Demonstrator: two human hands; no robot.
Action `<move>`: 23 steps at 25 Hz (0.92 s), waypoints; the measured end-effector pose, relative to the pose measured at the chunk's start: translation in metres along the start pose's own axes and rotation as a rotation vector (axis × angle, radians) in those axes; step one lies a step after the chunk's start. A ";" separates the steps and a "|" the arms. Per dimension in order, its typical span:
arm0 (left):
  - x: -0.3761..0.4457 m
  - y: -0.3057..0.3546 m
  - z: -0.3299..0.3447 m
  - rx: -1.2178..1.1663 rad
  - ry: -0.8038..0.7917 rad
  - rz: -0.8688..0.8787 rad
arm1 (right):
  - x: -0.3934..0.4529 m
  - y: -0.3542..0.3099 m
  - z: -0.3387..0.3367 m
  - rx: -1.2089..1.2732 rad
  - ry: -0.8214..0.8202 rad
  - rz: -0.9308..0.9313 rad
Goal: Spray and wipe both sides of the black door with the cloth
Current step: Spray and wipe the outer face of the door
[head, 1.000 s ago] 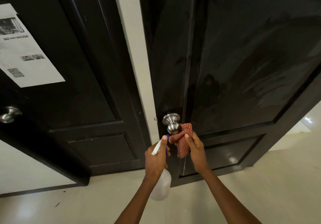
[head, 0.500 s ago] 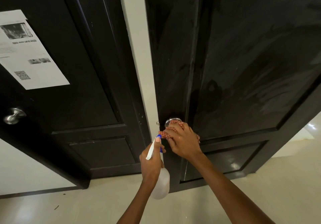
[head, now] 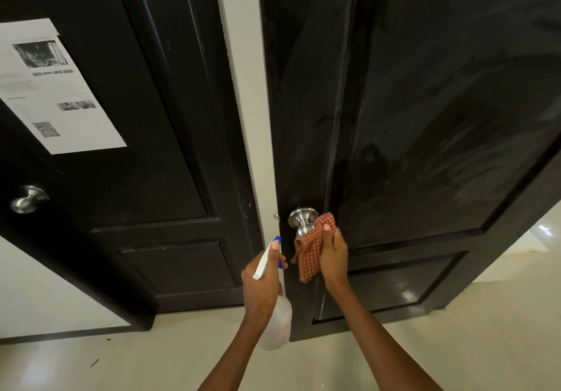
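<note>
Right hand gripping cloth, bunched, hanging down, touching knob of black door. Left hand wrapped round spray bottle, nozzle up toward door edge, body down. Second door left, white frame between. Pale floor below.

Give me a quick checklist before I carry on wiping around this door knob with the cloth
1. Cloth in hand: ok, the right hand grips it beside the knob.
2. Spray bottle secure: ok, the left hand holds it, nozzle toward the door edge.
3. Knob uncovered: ok, the cloth touches only its right side.
4. Liquid left in the bottle: cannot tell.
5. Door panel evenly wiped: not ok, streaks show.
6. Other side of the door done: cannot tell, hidden.
</note>
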State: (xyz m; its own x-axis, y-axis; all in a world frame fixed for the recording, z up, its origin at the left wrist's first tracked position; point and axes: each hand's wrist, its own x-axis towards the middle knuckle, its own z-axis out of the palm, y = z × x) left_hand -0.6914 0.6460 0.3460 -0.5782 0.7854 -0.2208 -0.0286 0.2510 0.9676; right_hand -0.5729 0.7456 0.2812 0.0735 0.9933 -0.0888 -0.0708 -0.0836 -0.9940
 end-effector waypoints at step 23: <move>0.016 0.022 -0.006 0.007 0.075 0.040 | 0.022 -0.025 0.025 -1.342 -0.137 -1.026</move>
State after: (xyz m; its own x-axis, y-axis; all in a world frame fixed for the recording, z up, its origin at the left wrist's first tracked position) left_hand -0.7063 0.6613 0.3647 -0.6381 0.7504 -0.1723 0.0008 0.2245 0.9745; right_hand -0.5944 0.7714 0.3058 -0.5356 0.6704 0.5134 0.7845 0.6200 0.0088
